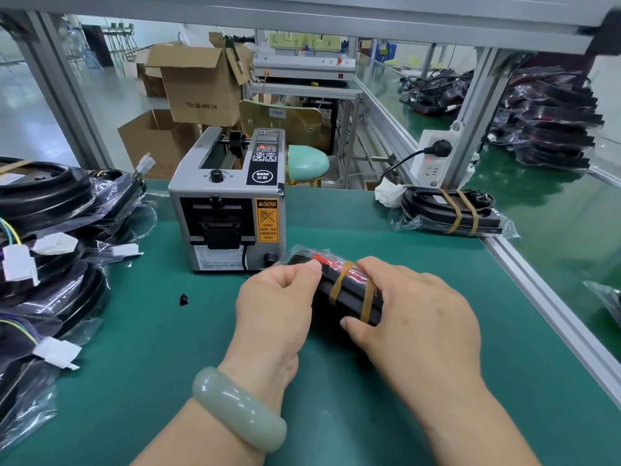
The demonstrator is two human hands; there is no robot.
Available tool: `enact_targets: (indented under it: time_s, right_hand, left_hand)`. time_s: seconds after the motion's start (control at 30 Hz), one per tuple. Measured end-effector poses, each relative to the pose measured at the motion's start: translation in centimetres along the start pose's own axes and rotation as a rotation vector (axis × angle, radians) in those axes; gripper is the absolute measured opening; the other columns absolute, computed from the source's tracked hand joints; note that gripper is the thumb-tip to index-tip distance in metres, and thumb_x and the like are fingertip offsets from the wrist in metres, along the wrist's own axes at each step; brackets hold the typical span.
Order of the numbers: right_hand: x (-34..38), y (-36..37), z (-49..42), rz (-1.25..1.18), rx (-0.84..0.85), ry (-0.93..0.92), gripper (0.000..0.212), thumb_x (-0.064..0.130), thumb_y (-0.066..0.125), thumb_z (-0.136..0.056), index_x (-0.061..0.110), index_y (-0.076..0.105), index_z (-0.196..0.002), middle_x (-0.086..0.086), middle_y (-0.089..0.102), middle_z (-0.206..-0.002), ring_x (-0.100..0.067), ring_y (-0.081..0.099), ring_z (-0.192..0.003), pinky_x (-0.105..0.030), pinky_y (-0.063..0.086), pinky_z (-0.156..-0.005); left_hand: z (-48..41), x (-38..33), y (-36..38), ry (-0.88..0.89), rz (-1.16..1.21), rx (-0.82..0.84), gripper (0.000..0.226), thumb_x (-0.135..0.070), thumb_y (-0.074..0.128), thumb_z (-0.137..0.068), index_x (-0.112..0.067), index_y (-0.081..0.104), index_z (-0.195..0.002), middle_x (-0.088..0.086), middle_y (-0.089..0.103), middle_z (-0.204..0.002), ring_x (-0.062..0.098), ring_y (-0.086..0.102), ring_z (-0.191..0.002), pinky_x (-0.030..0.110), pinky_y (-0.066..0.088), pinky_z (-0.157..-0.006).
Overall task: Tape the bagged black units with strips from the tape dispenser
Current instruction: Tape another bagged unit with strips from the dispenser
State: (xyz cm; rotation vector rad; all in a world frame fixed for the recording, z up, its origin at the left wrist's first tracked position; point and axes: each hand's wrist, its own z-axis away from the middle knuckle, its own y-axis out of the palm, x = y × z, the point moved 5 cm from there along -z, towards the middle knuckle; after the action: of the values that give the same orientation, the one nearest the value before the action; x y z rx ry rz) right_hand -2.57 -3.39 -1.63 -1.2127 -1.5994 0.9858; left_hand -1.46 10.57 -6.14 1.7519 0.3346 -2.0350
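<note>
A bagged black unit (347,295) with a red label stands tilted on its edge on the green mat, just in front of the tape dispenser (228,200). Two tan tape strips cross it. My left hand (272,307) grips its left end, thumb on the top edge. My right hand (413,314) holds its right side, thumb pressed low on the nearer face beside the right strip. The dispenser's outlet faces me; I see no strip hanging from it. Another bagged unit (450,210) with two tape strips lies at the back right of the mat.
A pile of bagged black units (50,250) with white connectors fills the left edge. A small black scrap (183,299) lies on the mat. A power strip (433,156) is on the frame post. More bagged units (551,122) are heaped at the far right.
</note>
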Motion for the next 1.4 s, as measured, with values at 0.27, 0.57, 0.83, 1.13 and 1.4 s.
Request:
enact_targets:
  time_s: [0.27,0.57,0.83,1.13,1.4]
  right_hand:
    - [0.0,0.0,0.0,0.015,0.001,-0.001,0.047,0.060,0.068,-0.067,0.036,0.046,-0.100,0.016,0.059,-0.091,-0.014,0.037,-0.076,-0.031,0.027,-0.063]
    - [-0.4,-0.1,0.0,-0.019,-0.008,0.019,0.046,0.059,0.070,-0.065,0.037,0.049,-0.099,0.017,0.056,-0.084,-0.014,0.039,-0.075,-0.030,0.025,-0.061]
    - [-0.4,0.1,0.0,0.004,-0.018,0.011,0.046,0.059,0.070,-0.064,0.037,0.049,-0.099,0.016,0.057,-0.083,-0.015,0.038,-0.074,-0.030,0.024,-0.061]
    - [-0.2,0.1,0.0,0.013,-0.005,0.007,0.046,0.059,0.070,-0.064,0.037,0.048,-0.099,0.015,0.047,-0.077,-0.014,0.038,-0.074,-0.030,0.024,-0.060]
    - [-0.1,0.0,0.0,-0.011,-0.003,0.005,0.045,0.057,0.071,-0.066,0.035,0.049,-0.099,0.013,0.056,-0.083,-0.016,0.039,-0.075,-0.031,0.025,-0.061]
  left_hand:
    - [-0.1,0.0,-0.1,0.044,-0.004,-0.031,0.020,-0.020,0.074,-0.080,-0.013,0.068,-0.062,-0.009,0.058,-0.050,-0.004,0.044,-0.042,0.005,0.037,-0.042]
    - [-0.8,-1.0,-1.0,0.085,-0.021,0.080,0.034,-0.019,0.070,-0.084,-0.031,0.073,-0.053,-0.012,0.065,-0.059,-0.005,0.053,-0.050,0.001,0.039,-0.047]
    - [-0.9,-0.9,-1.0,0.041,-0.063,0.210,0.030,-0.022,0.068,-0.086,-0.023,0.072,-0.056,-0.030,0.063,-0.057,-0.023,0.054,-0.058,0.015,0.037,-0.065]
    - [-1.6,-0.1,-0.5,0.087,-0.069,0.167,0.020,-0.020,0.070,-0.084,-0.014,0.072,-0.065,-0.028,0.062,-0.055,-0.023,0.052,-0.055,-0.005,0.032,-0.046]
    - [-1.7,-0.1,-0.2,0.099,-0.055,0.146,0.020,-0.018,0.069,-0.085,-0.013,0.070,-0.066,-0.030,0.058,-0.049,-0.023,0.050,-0.053,-0.005,0.032,-0.047]
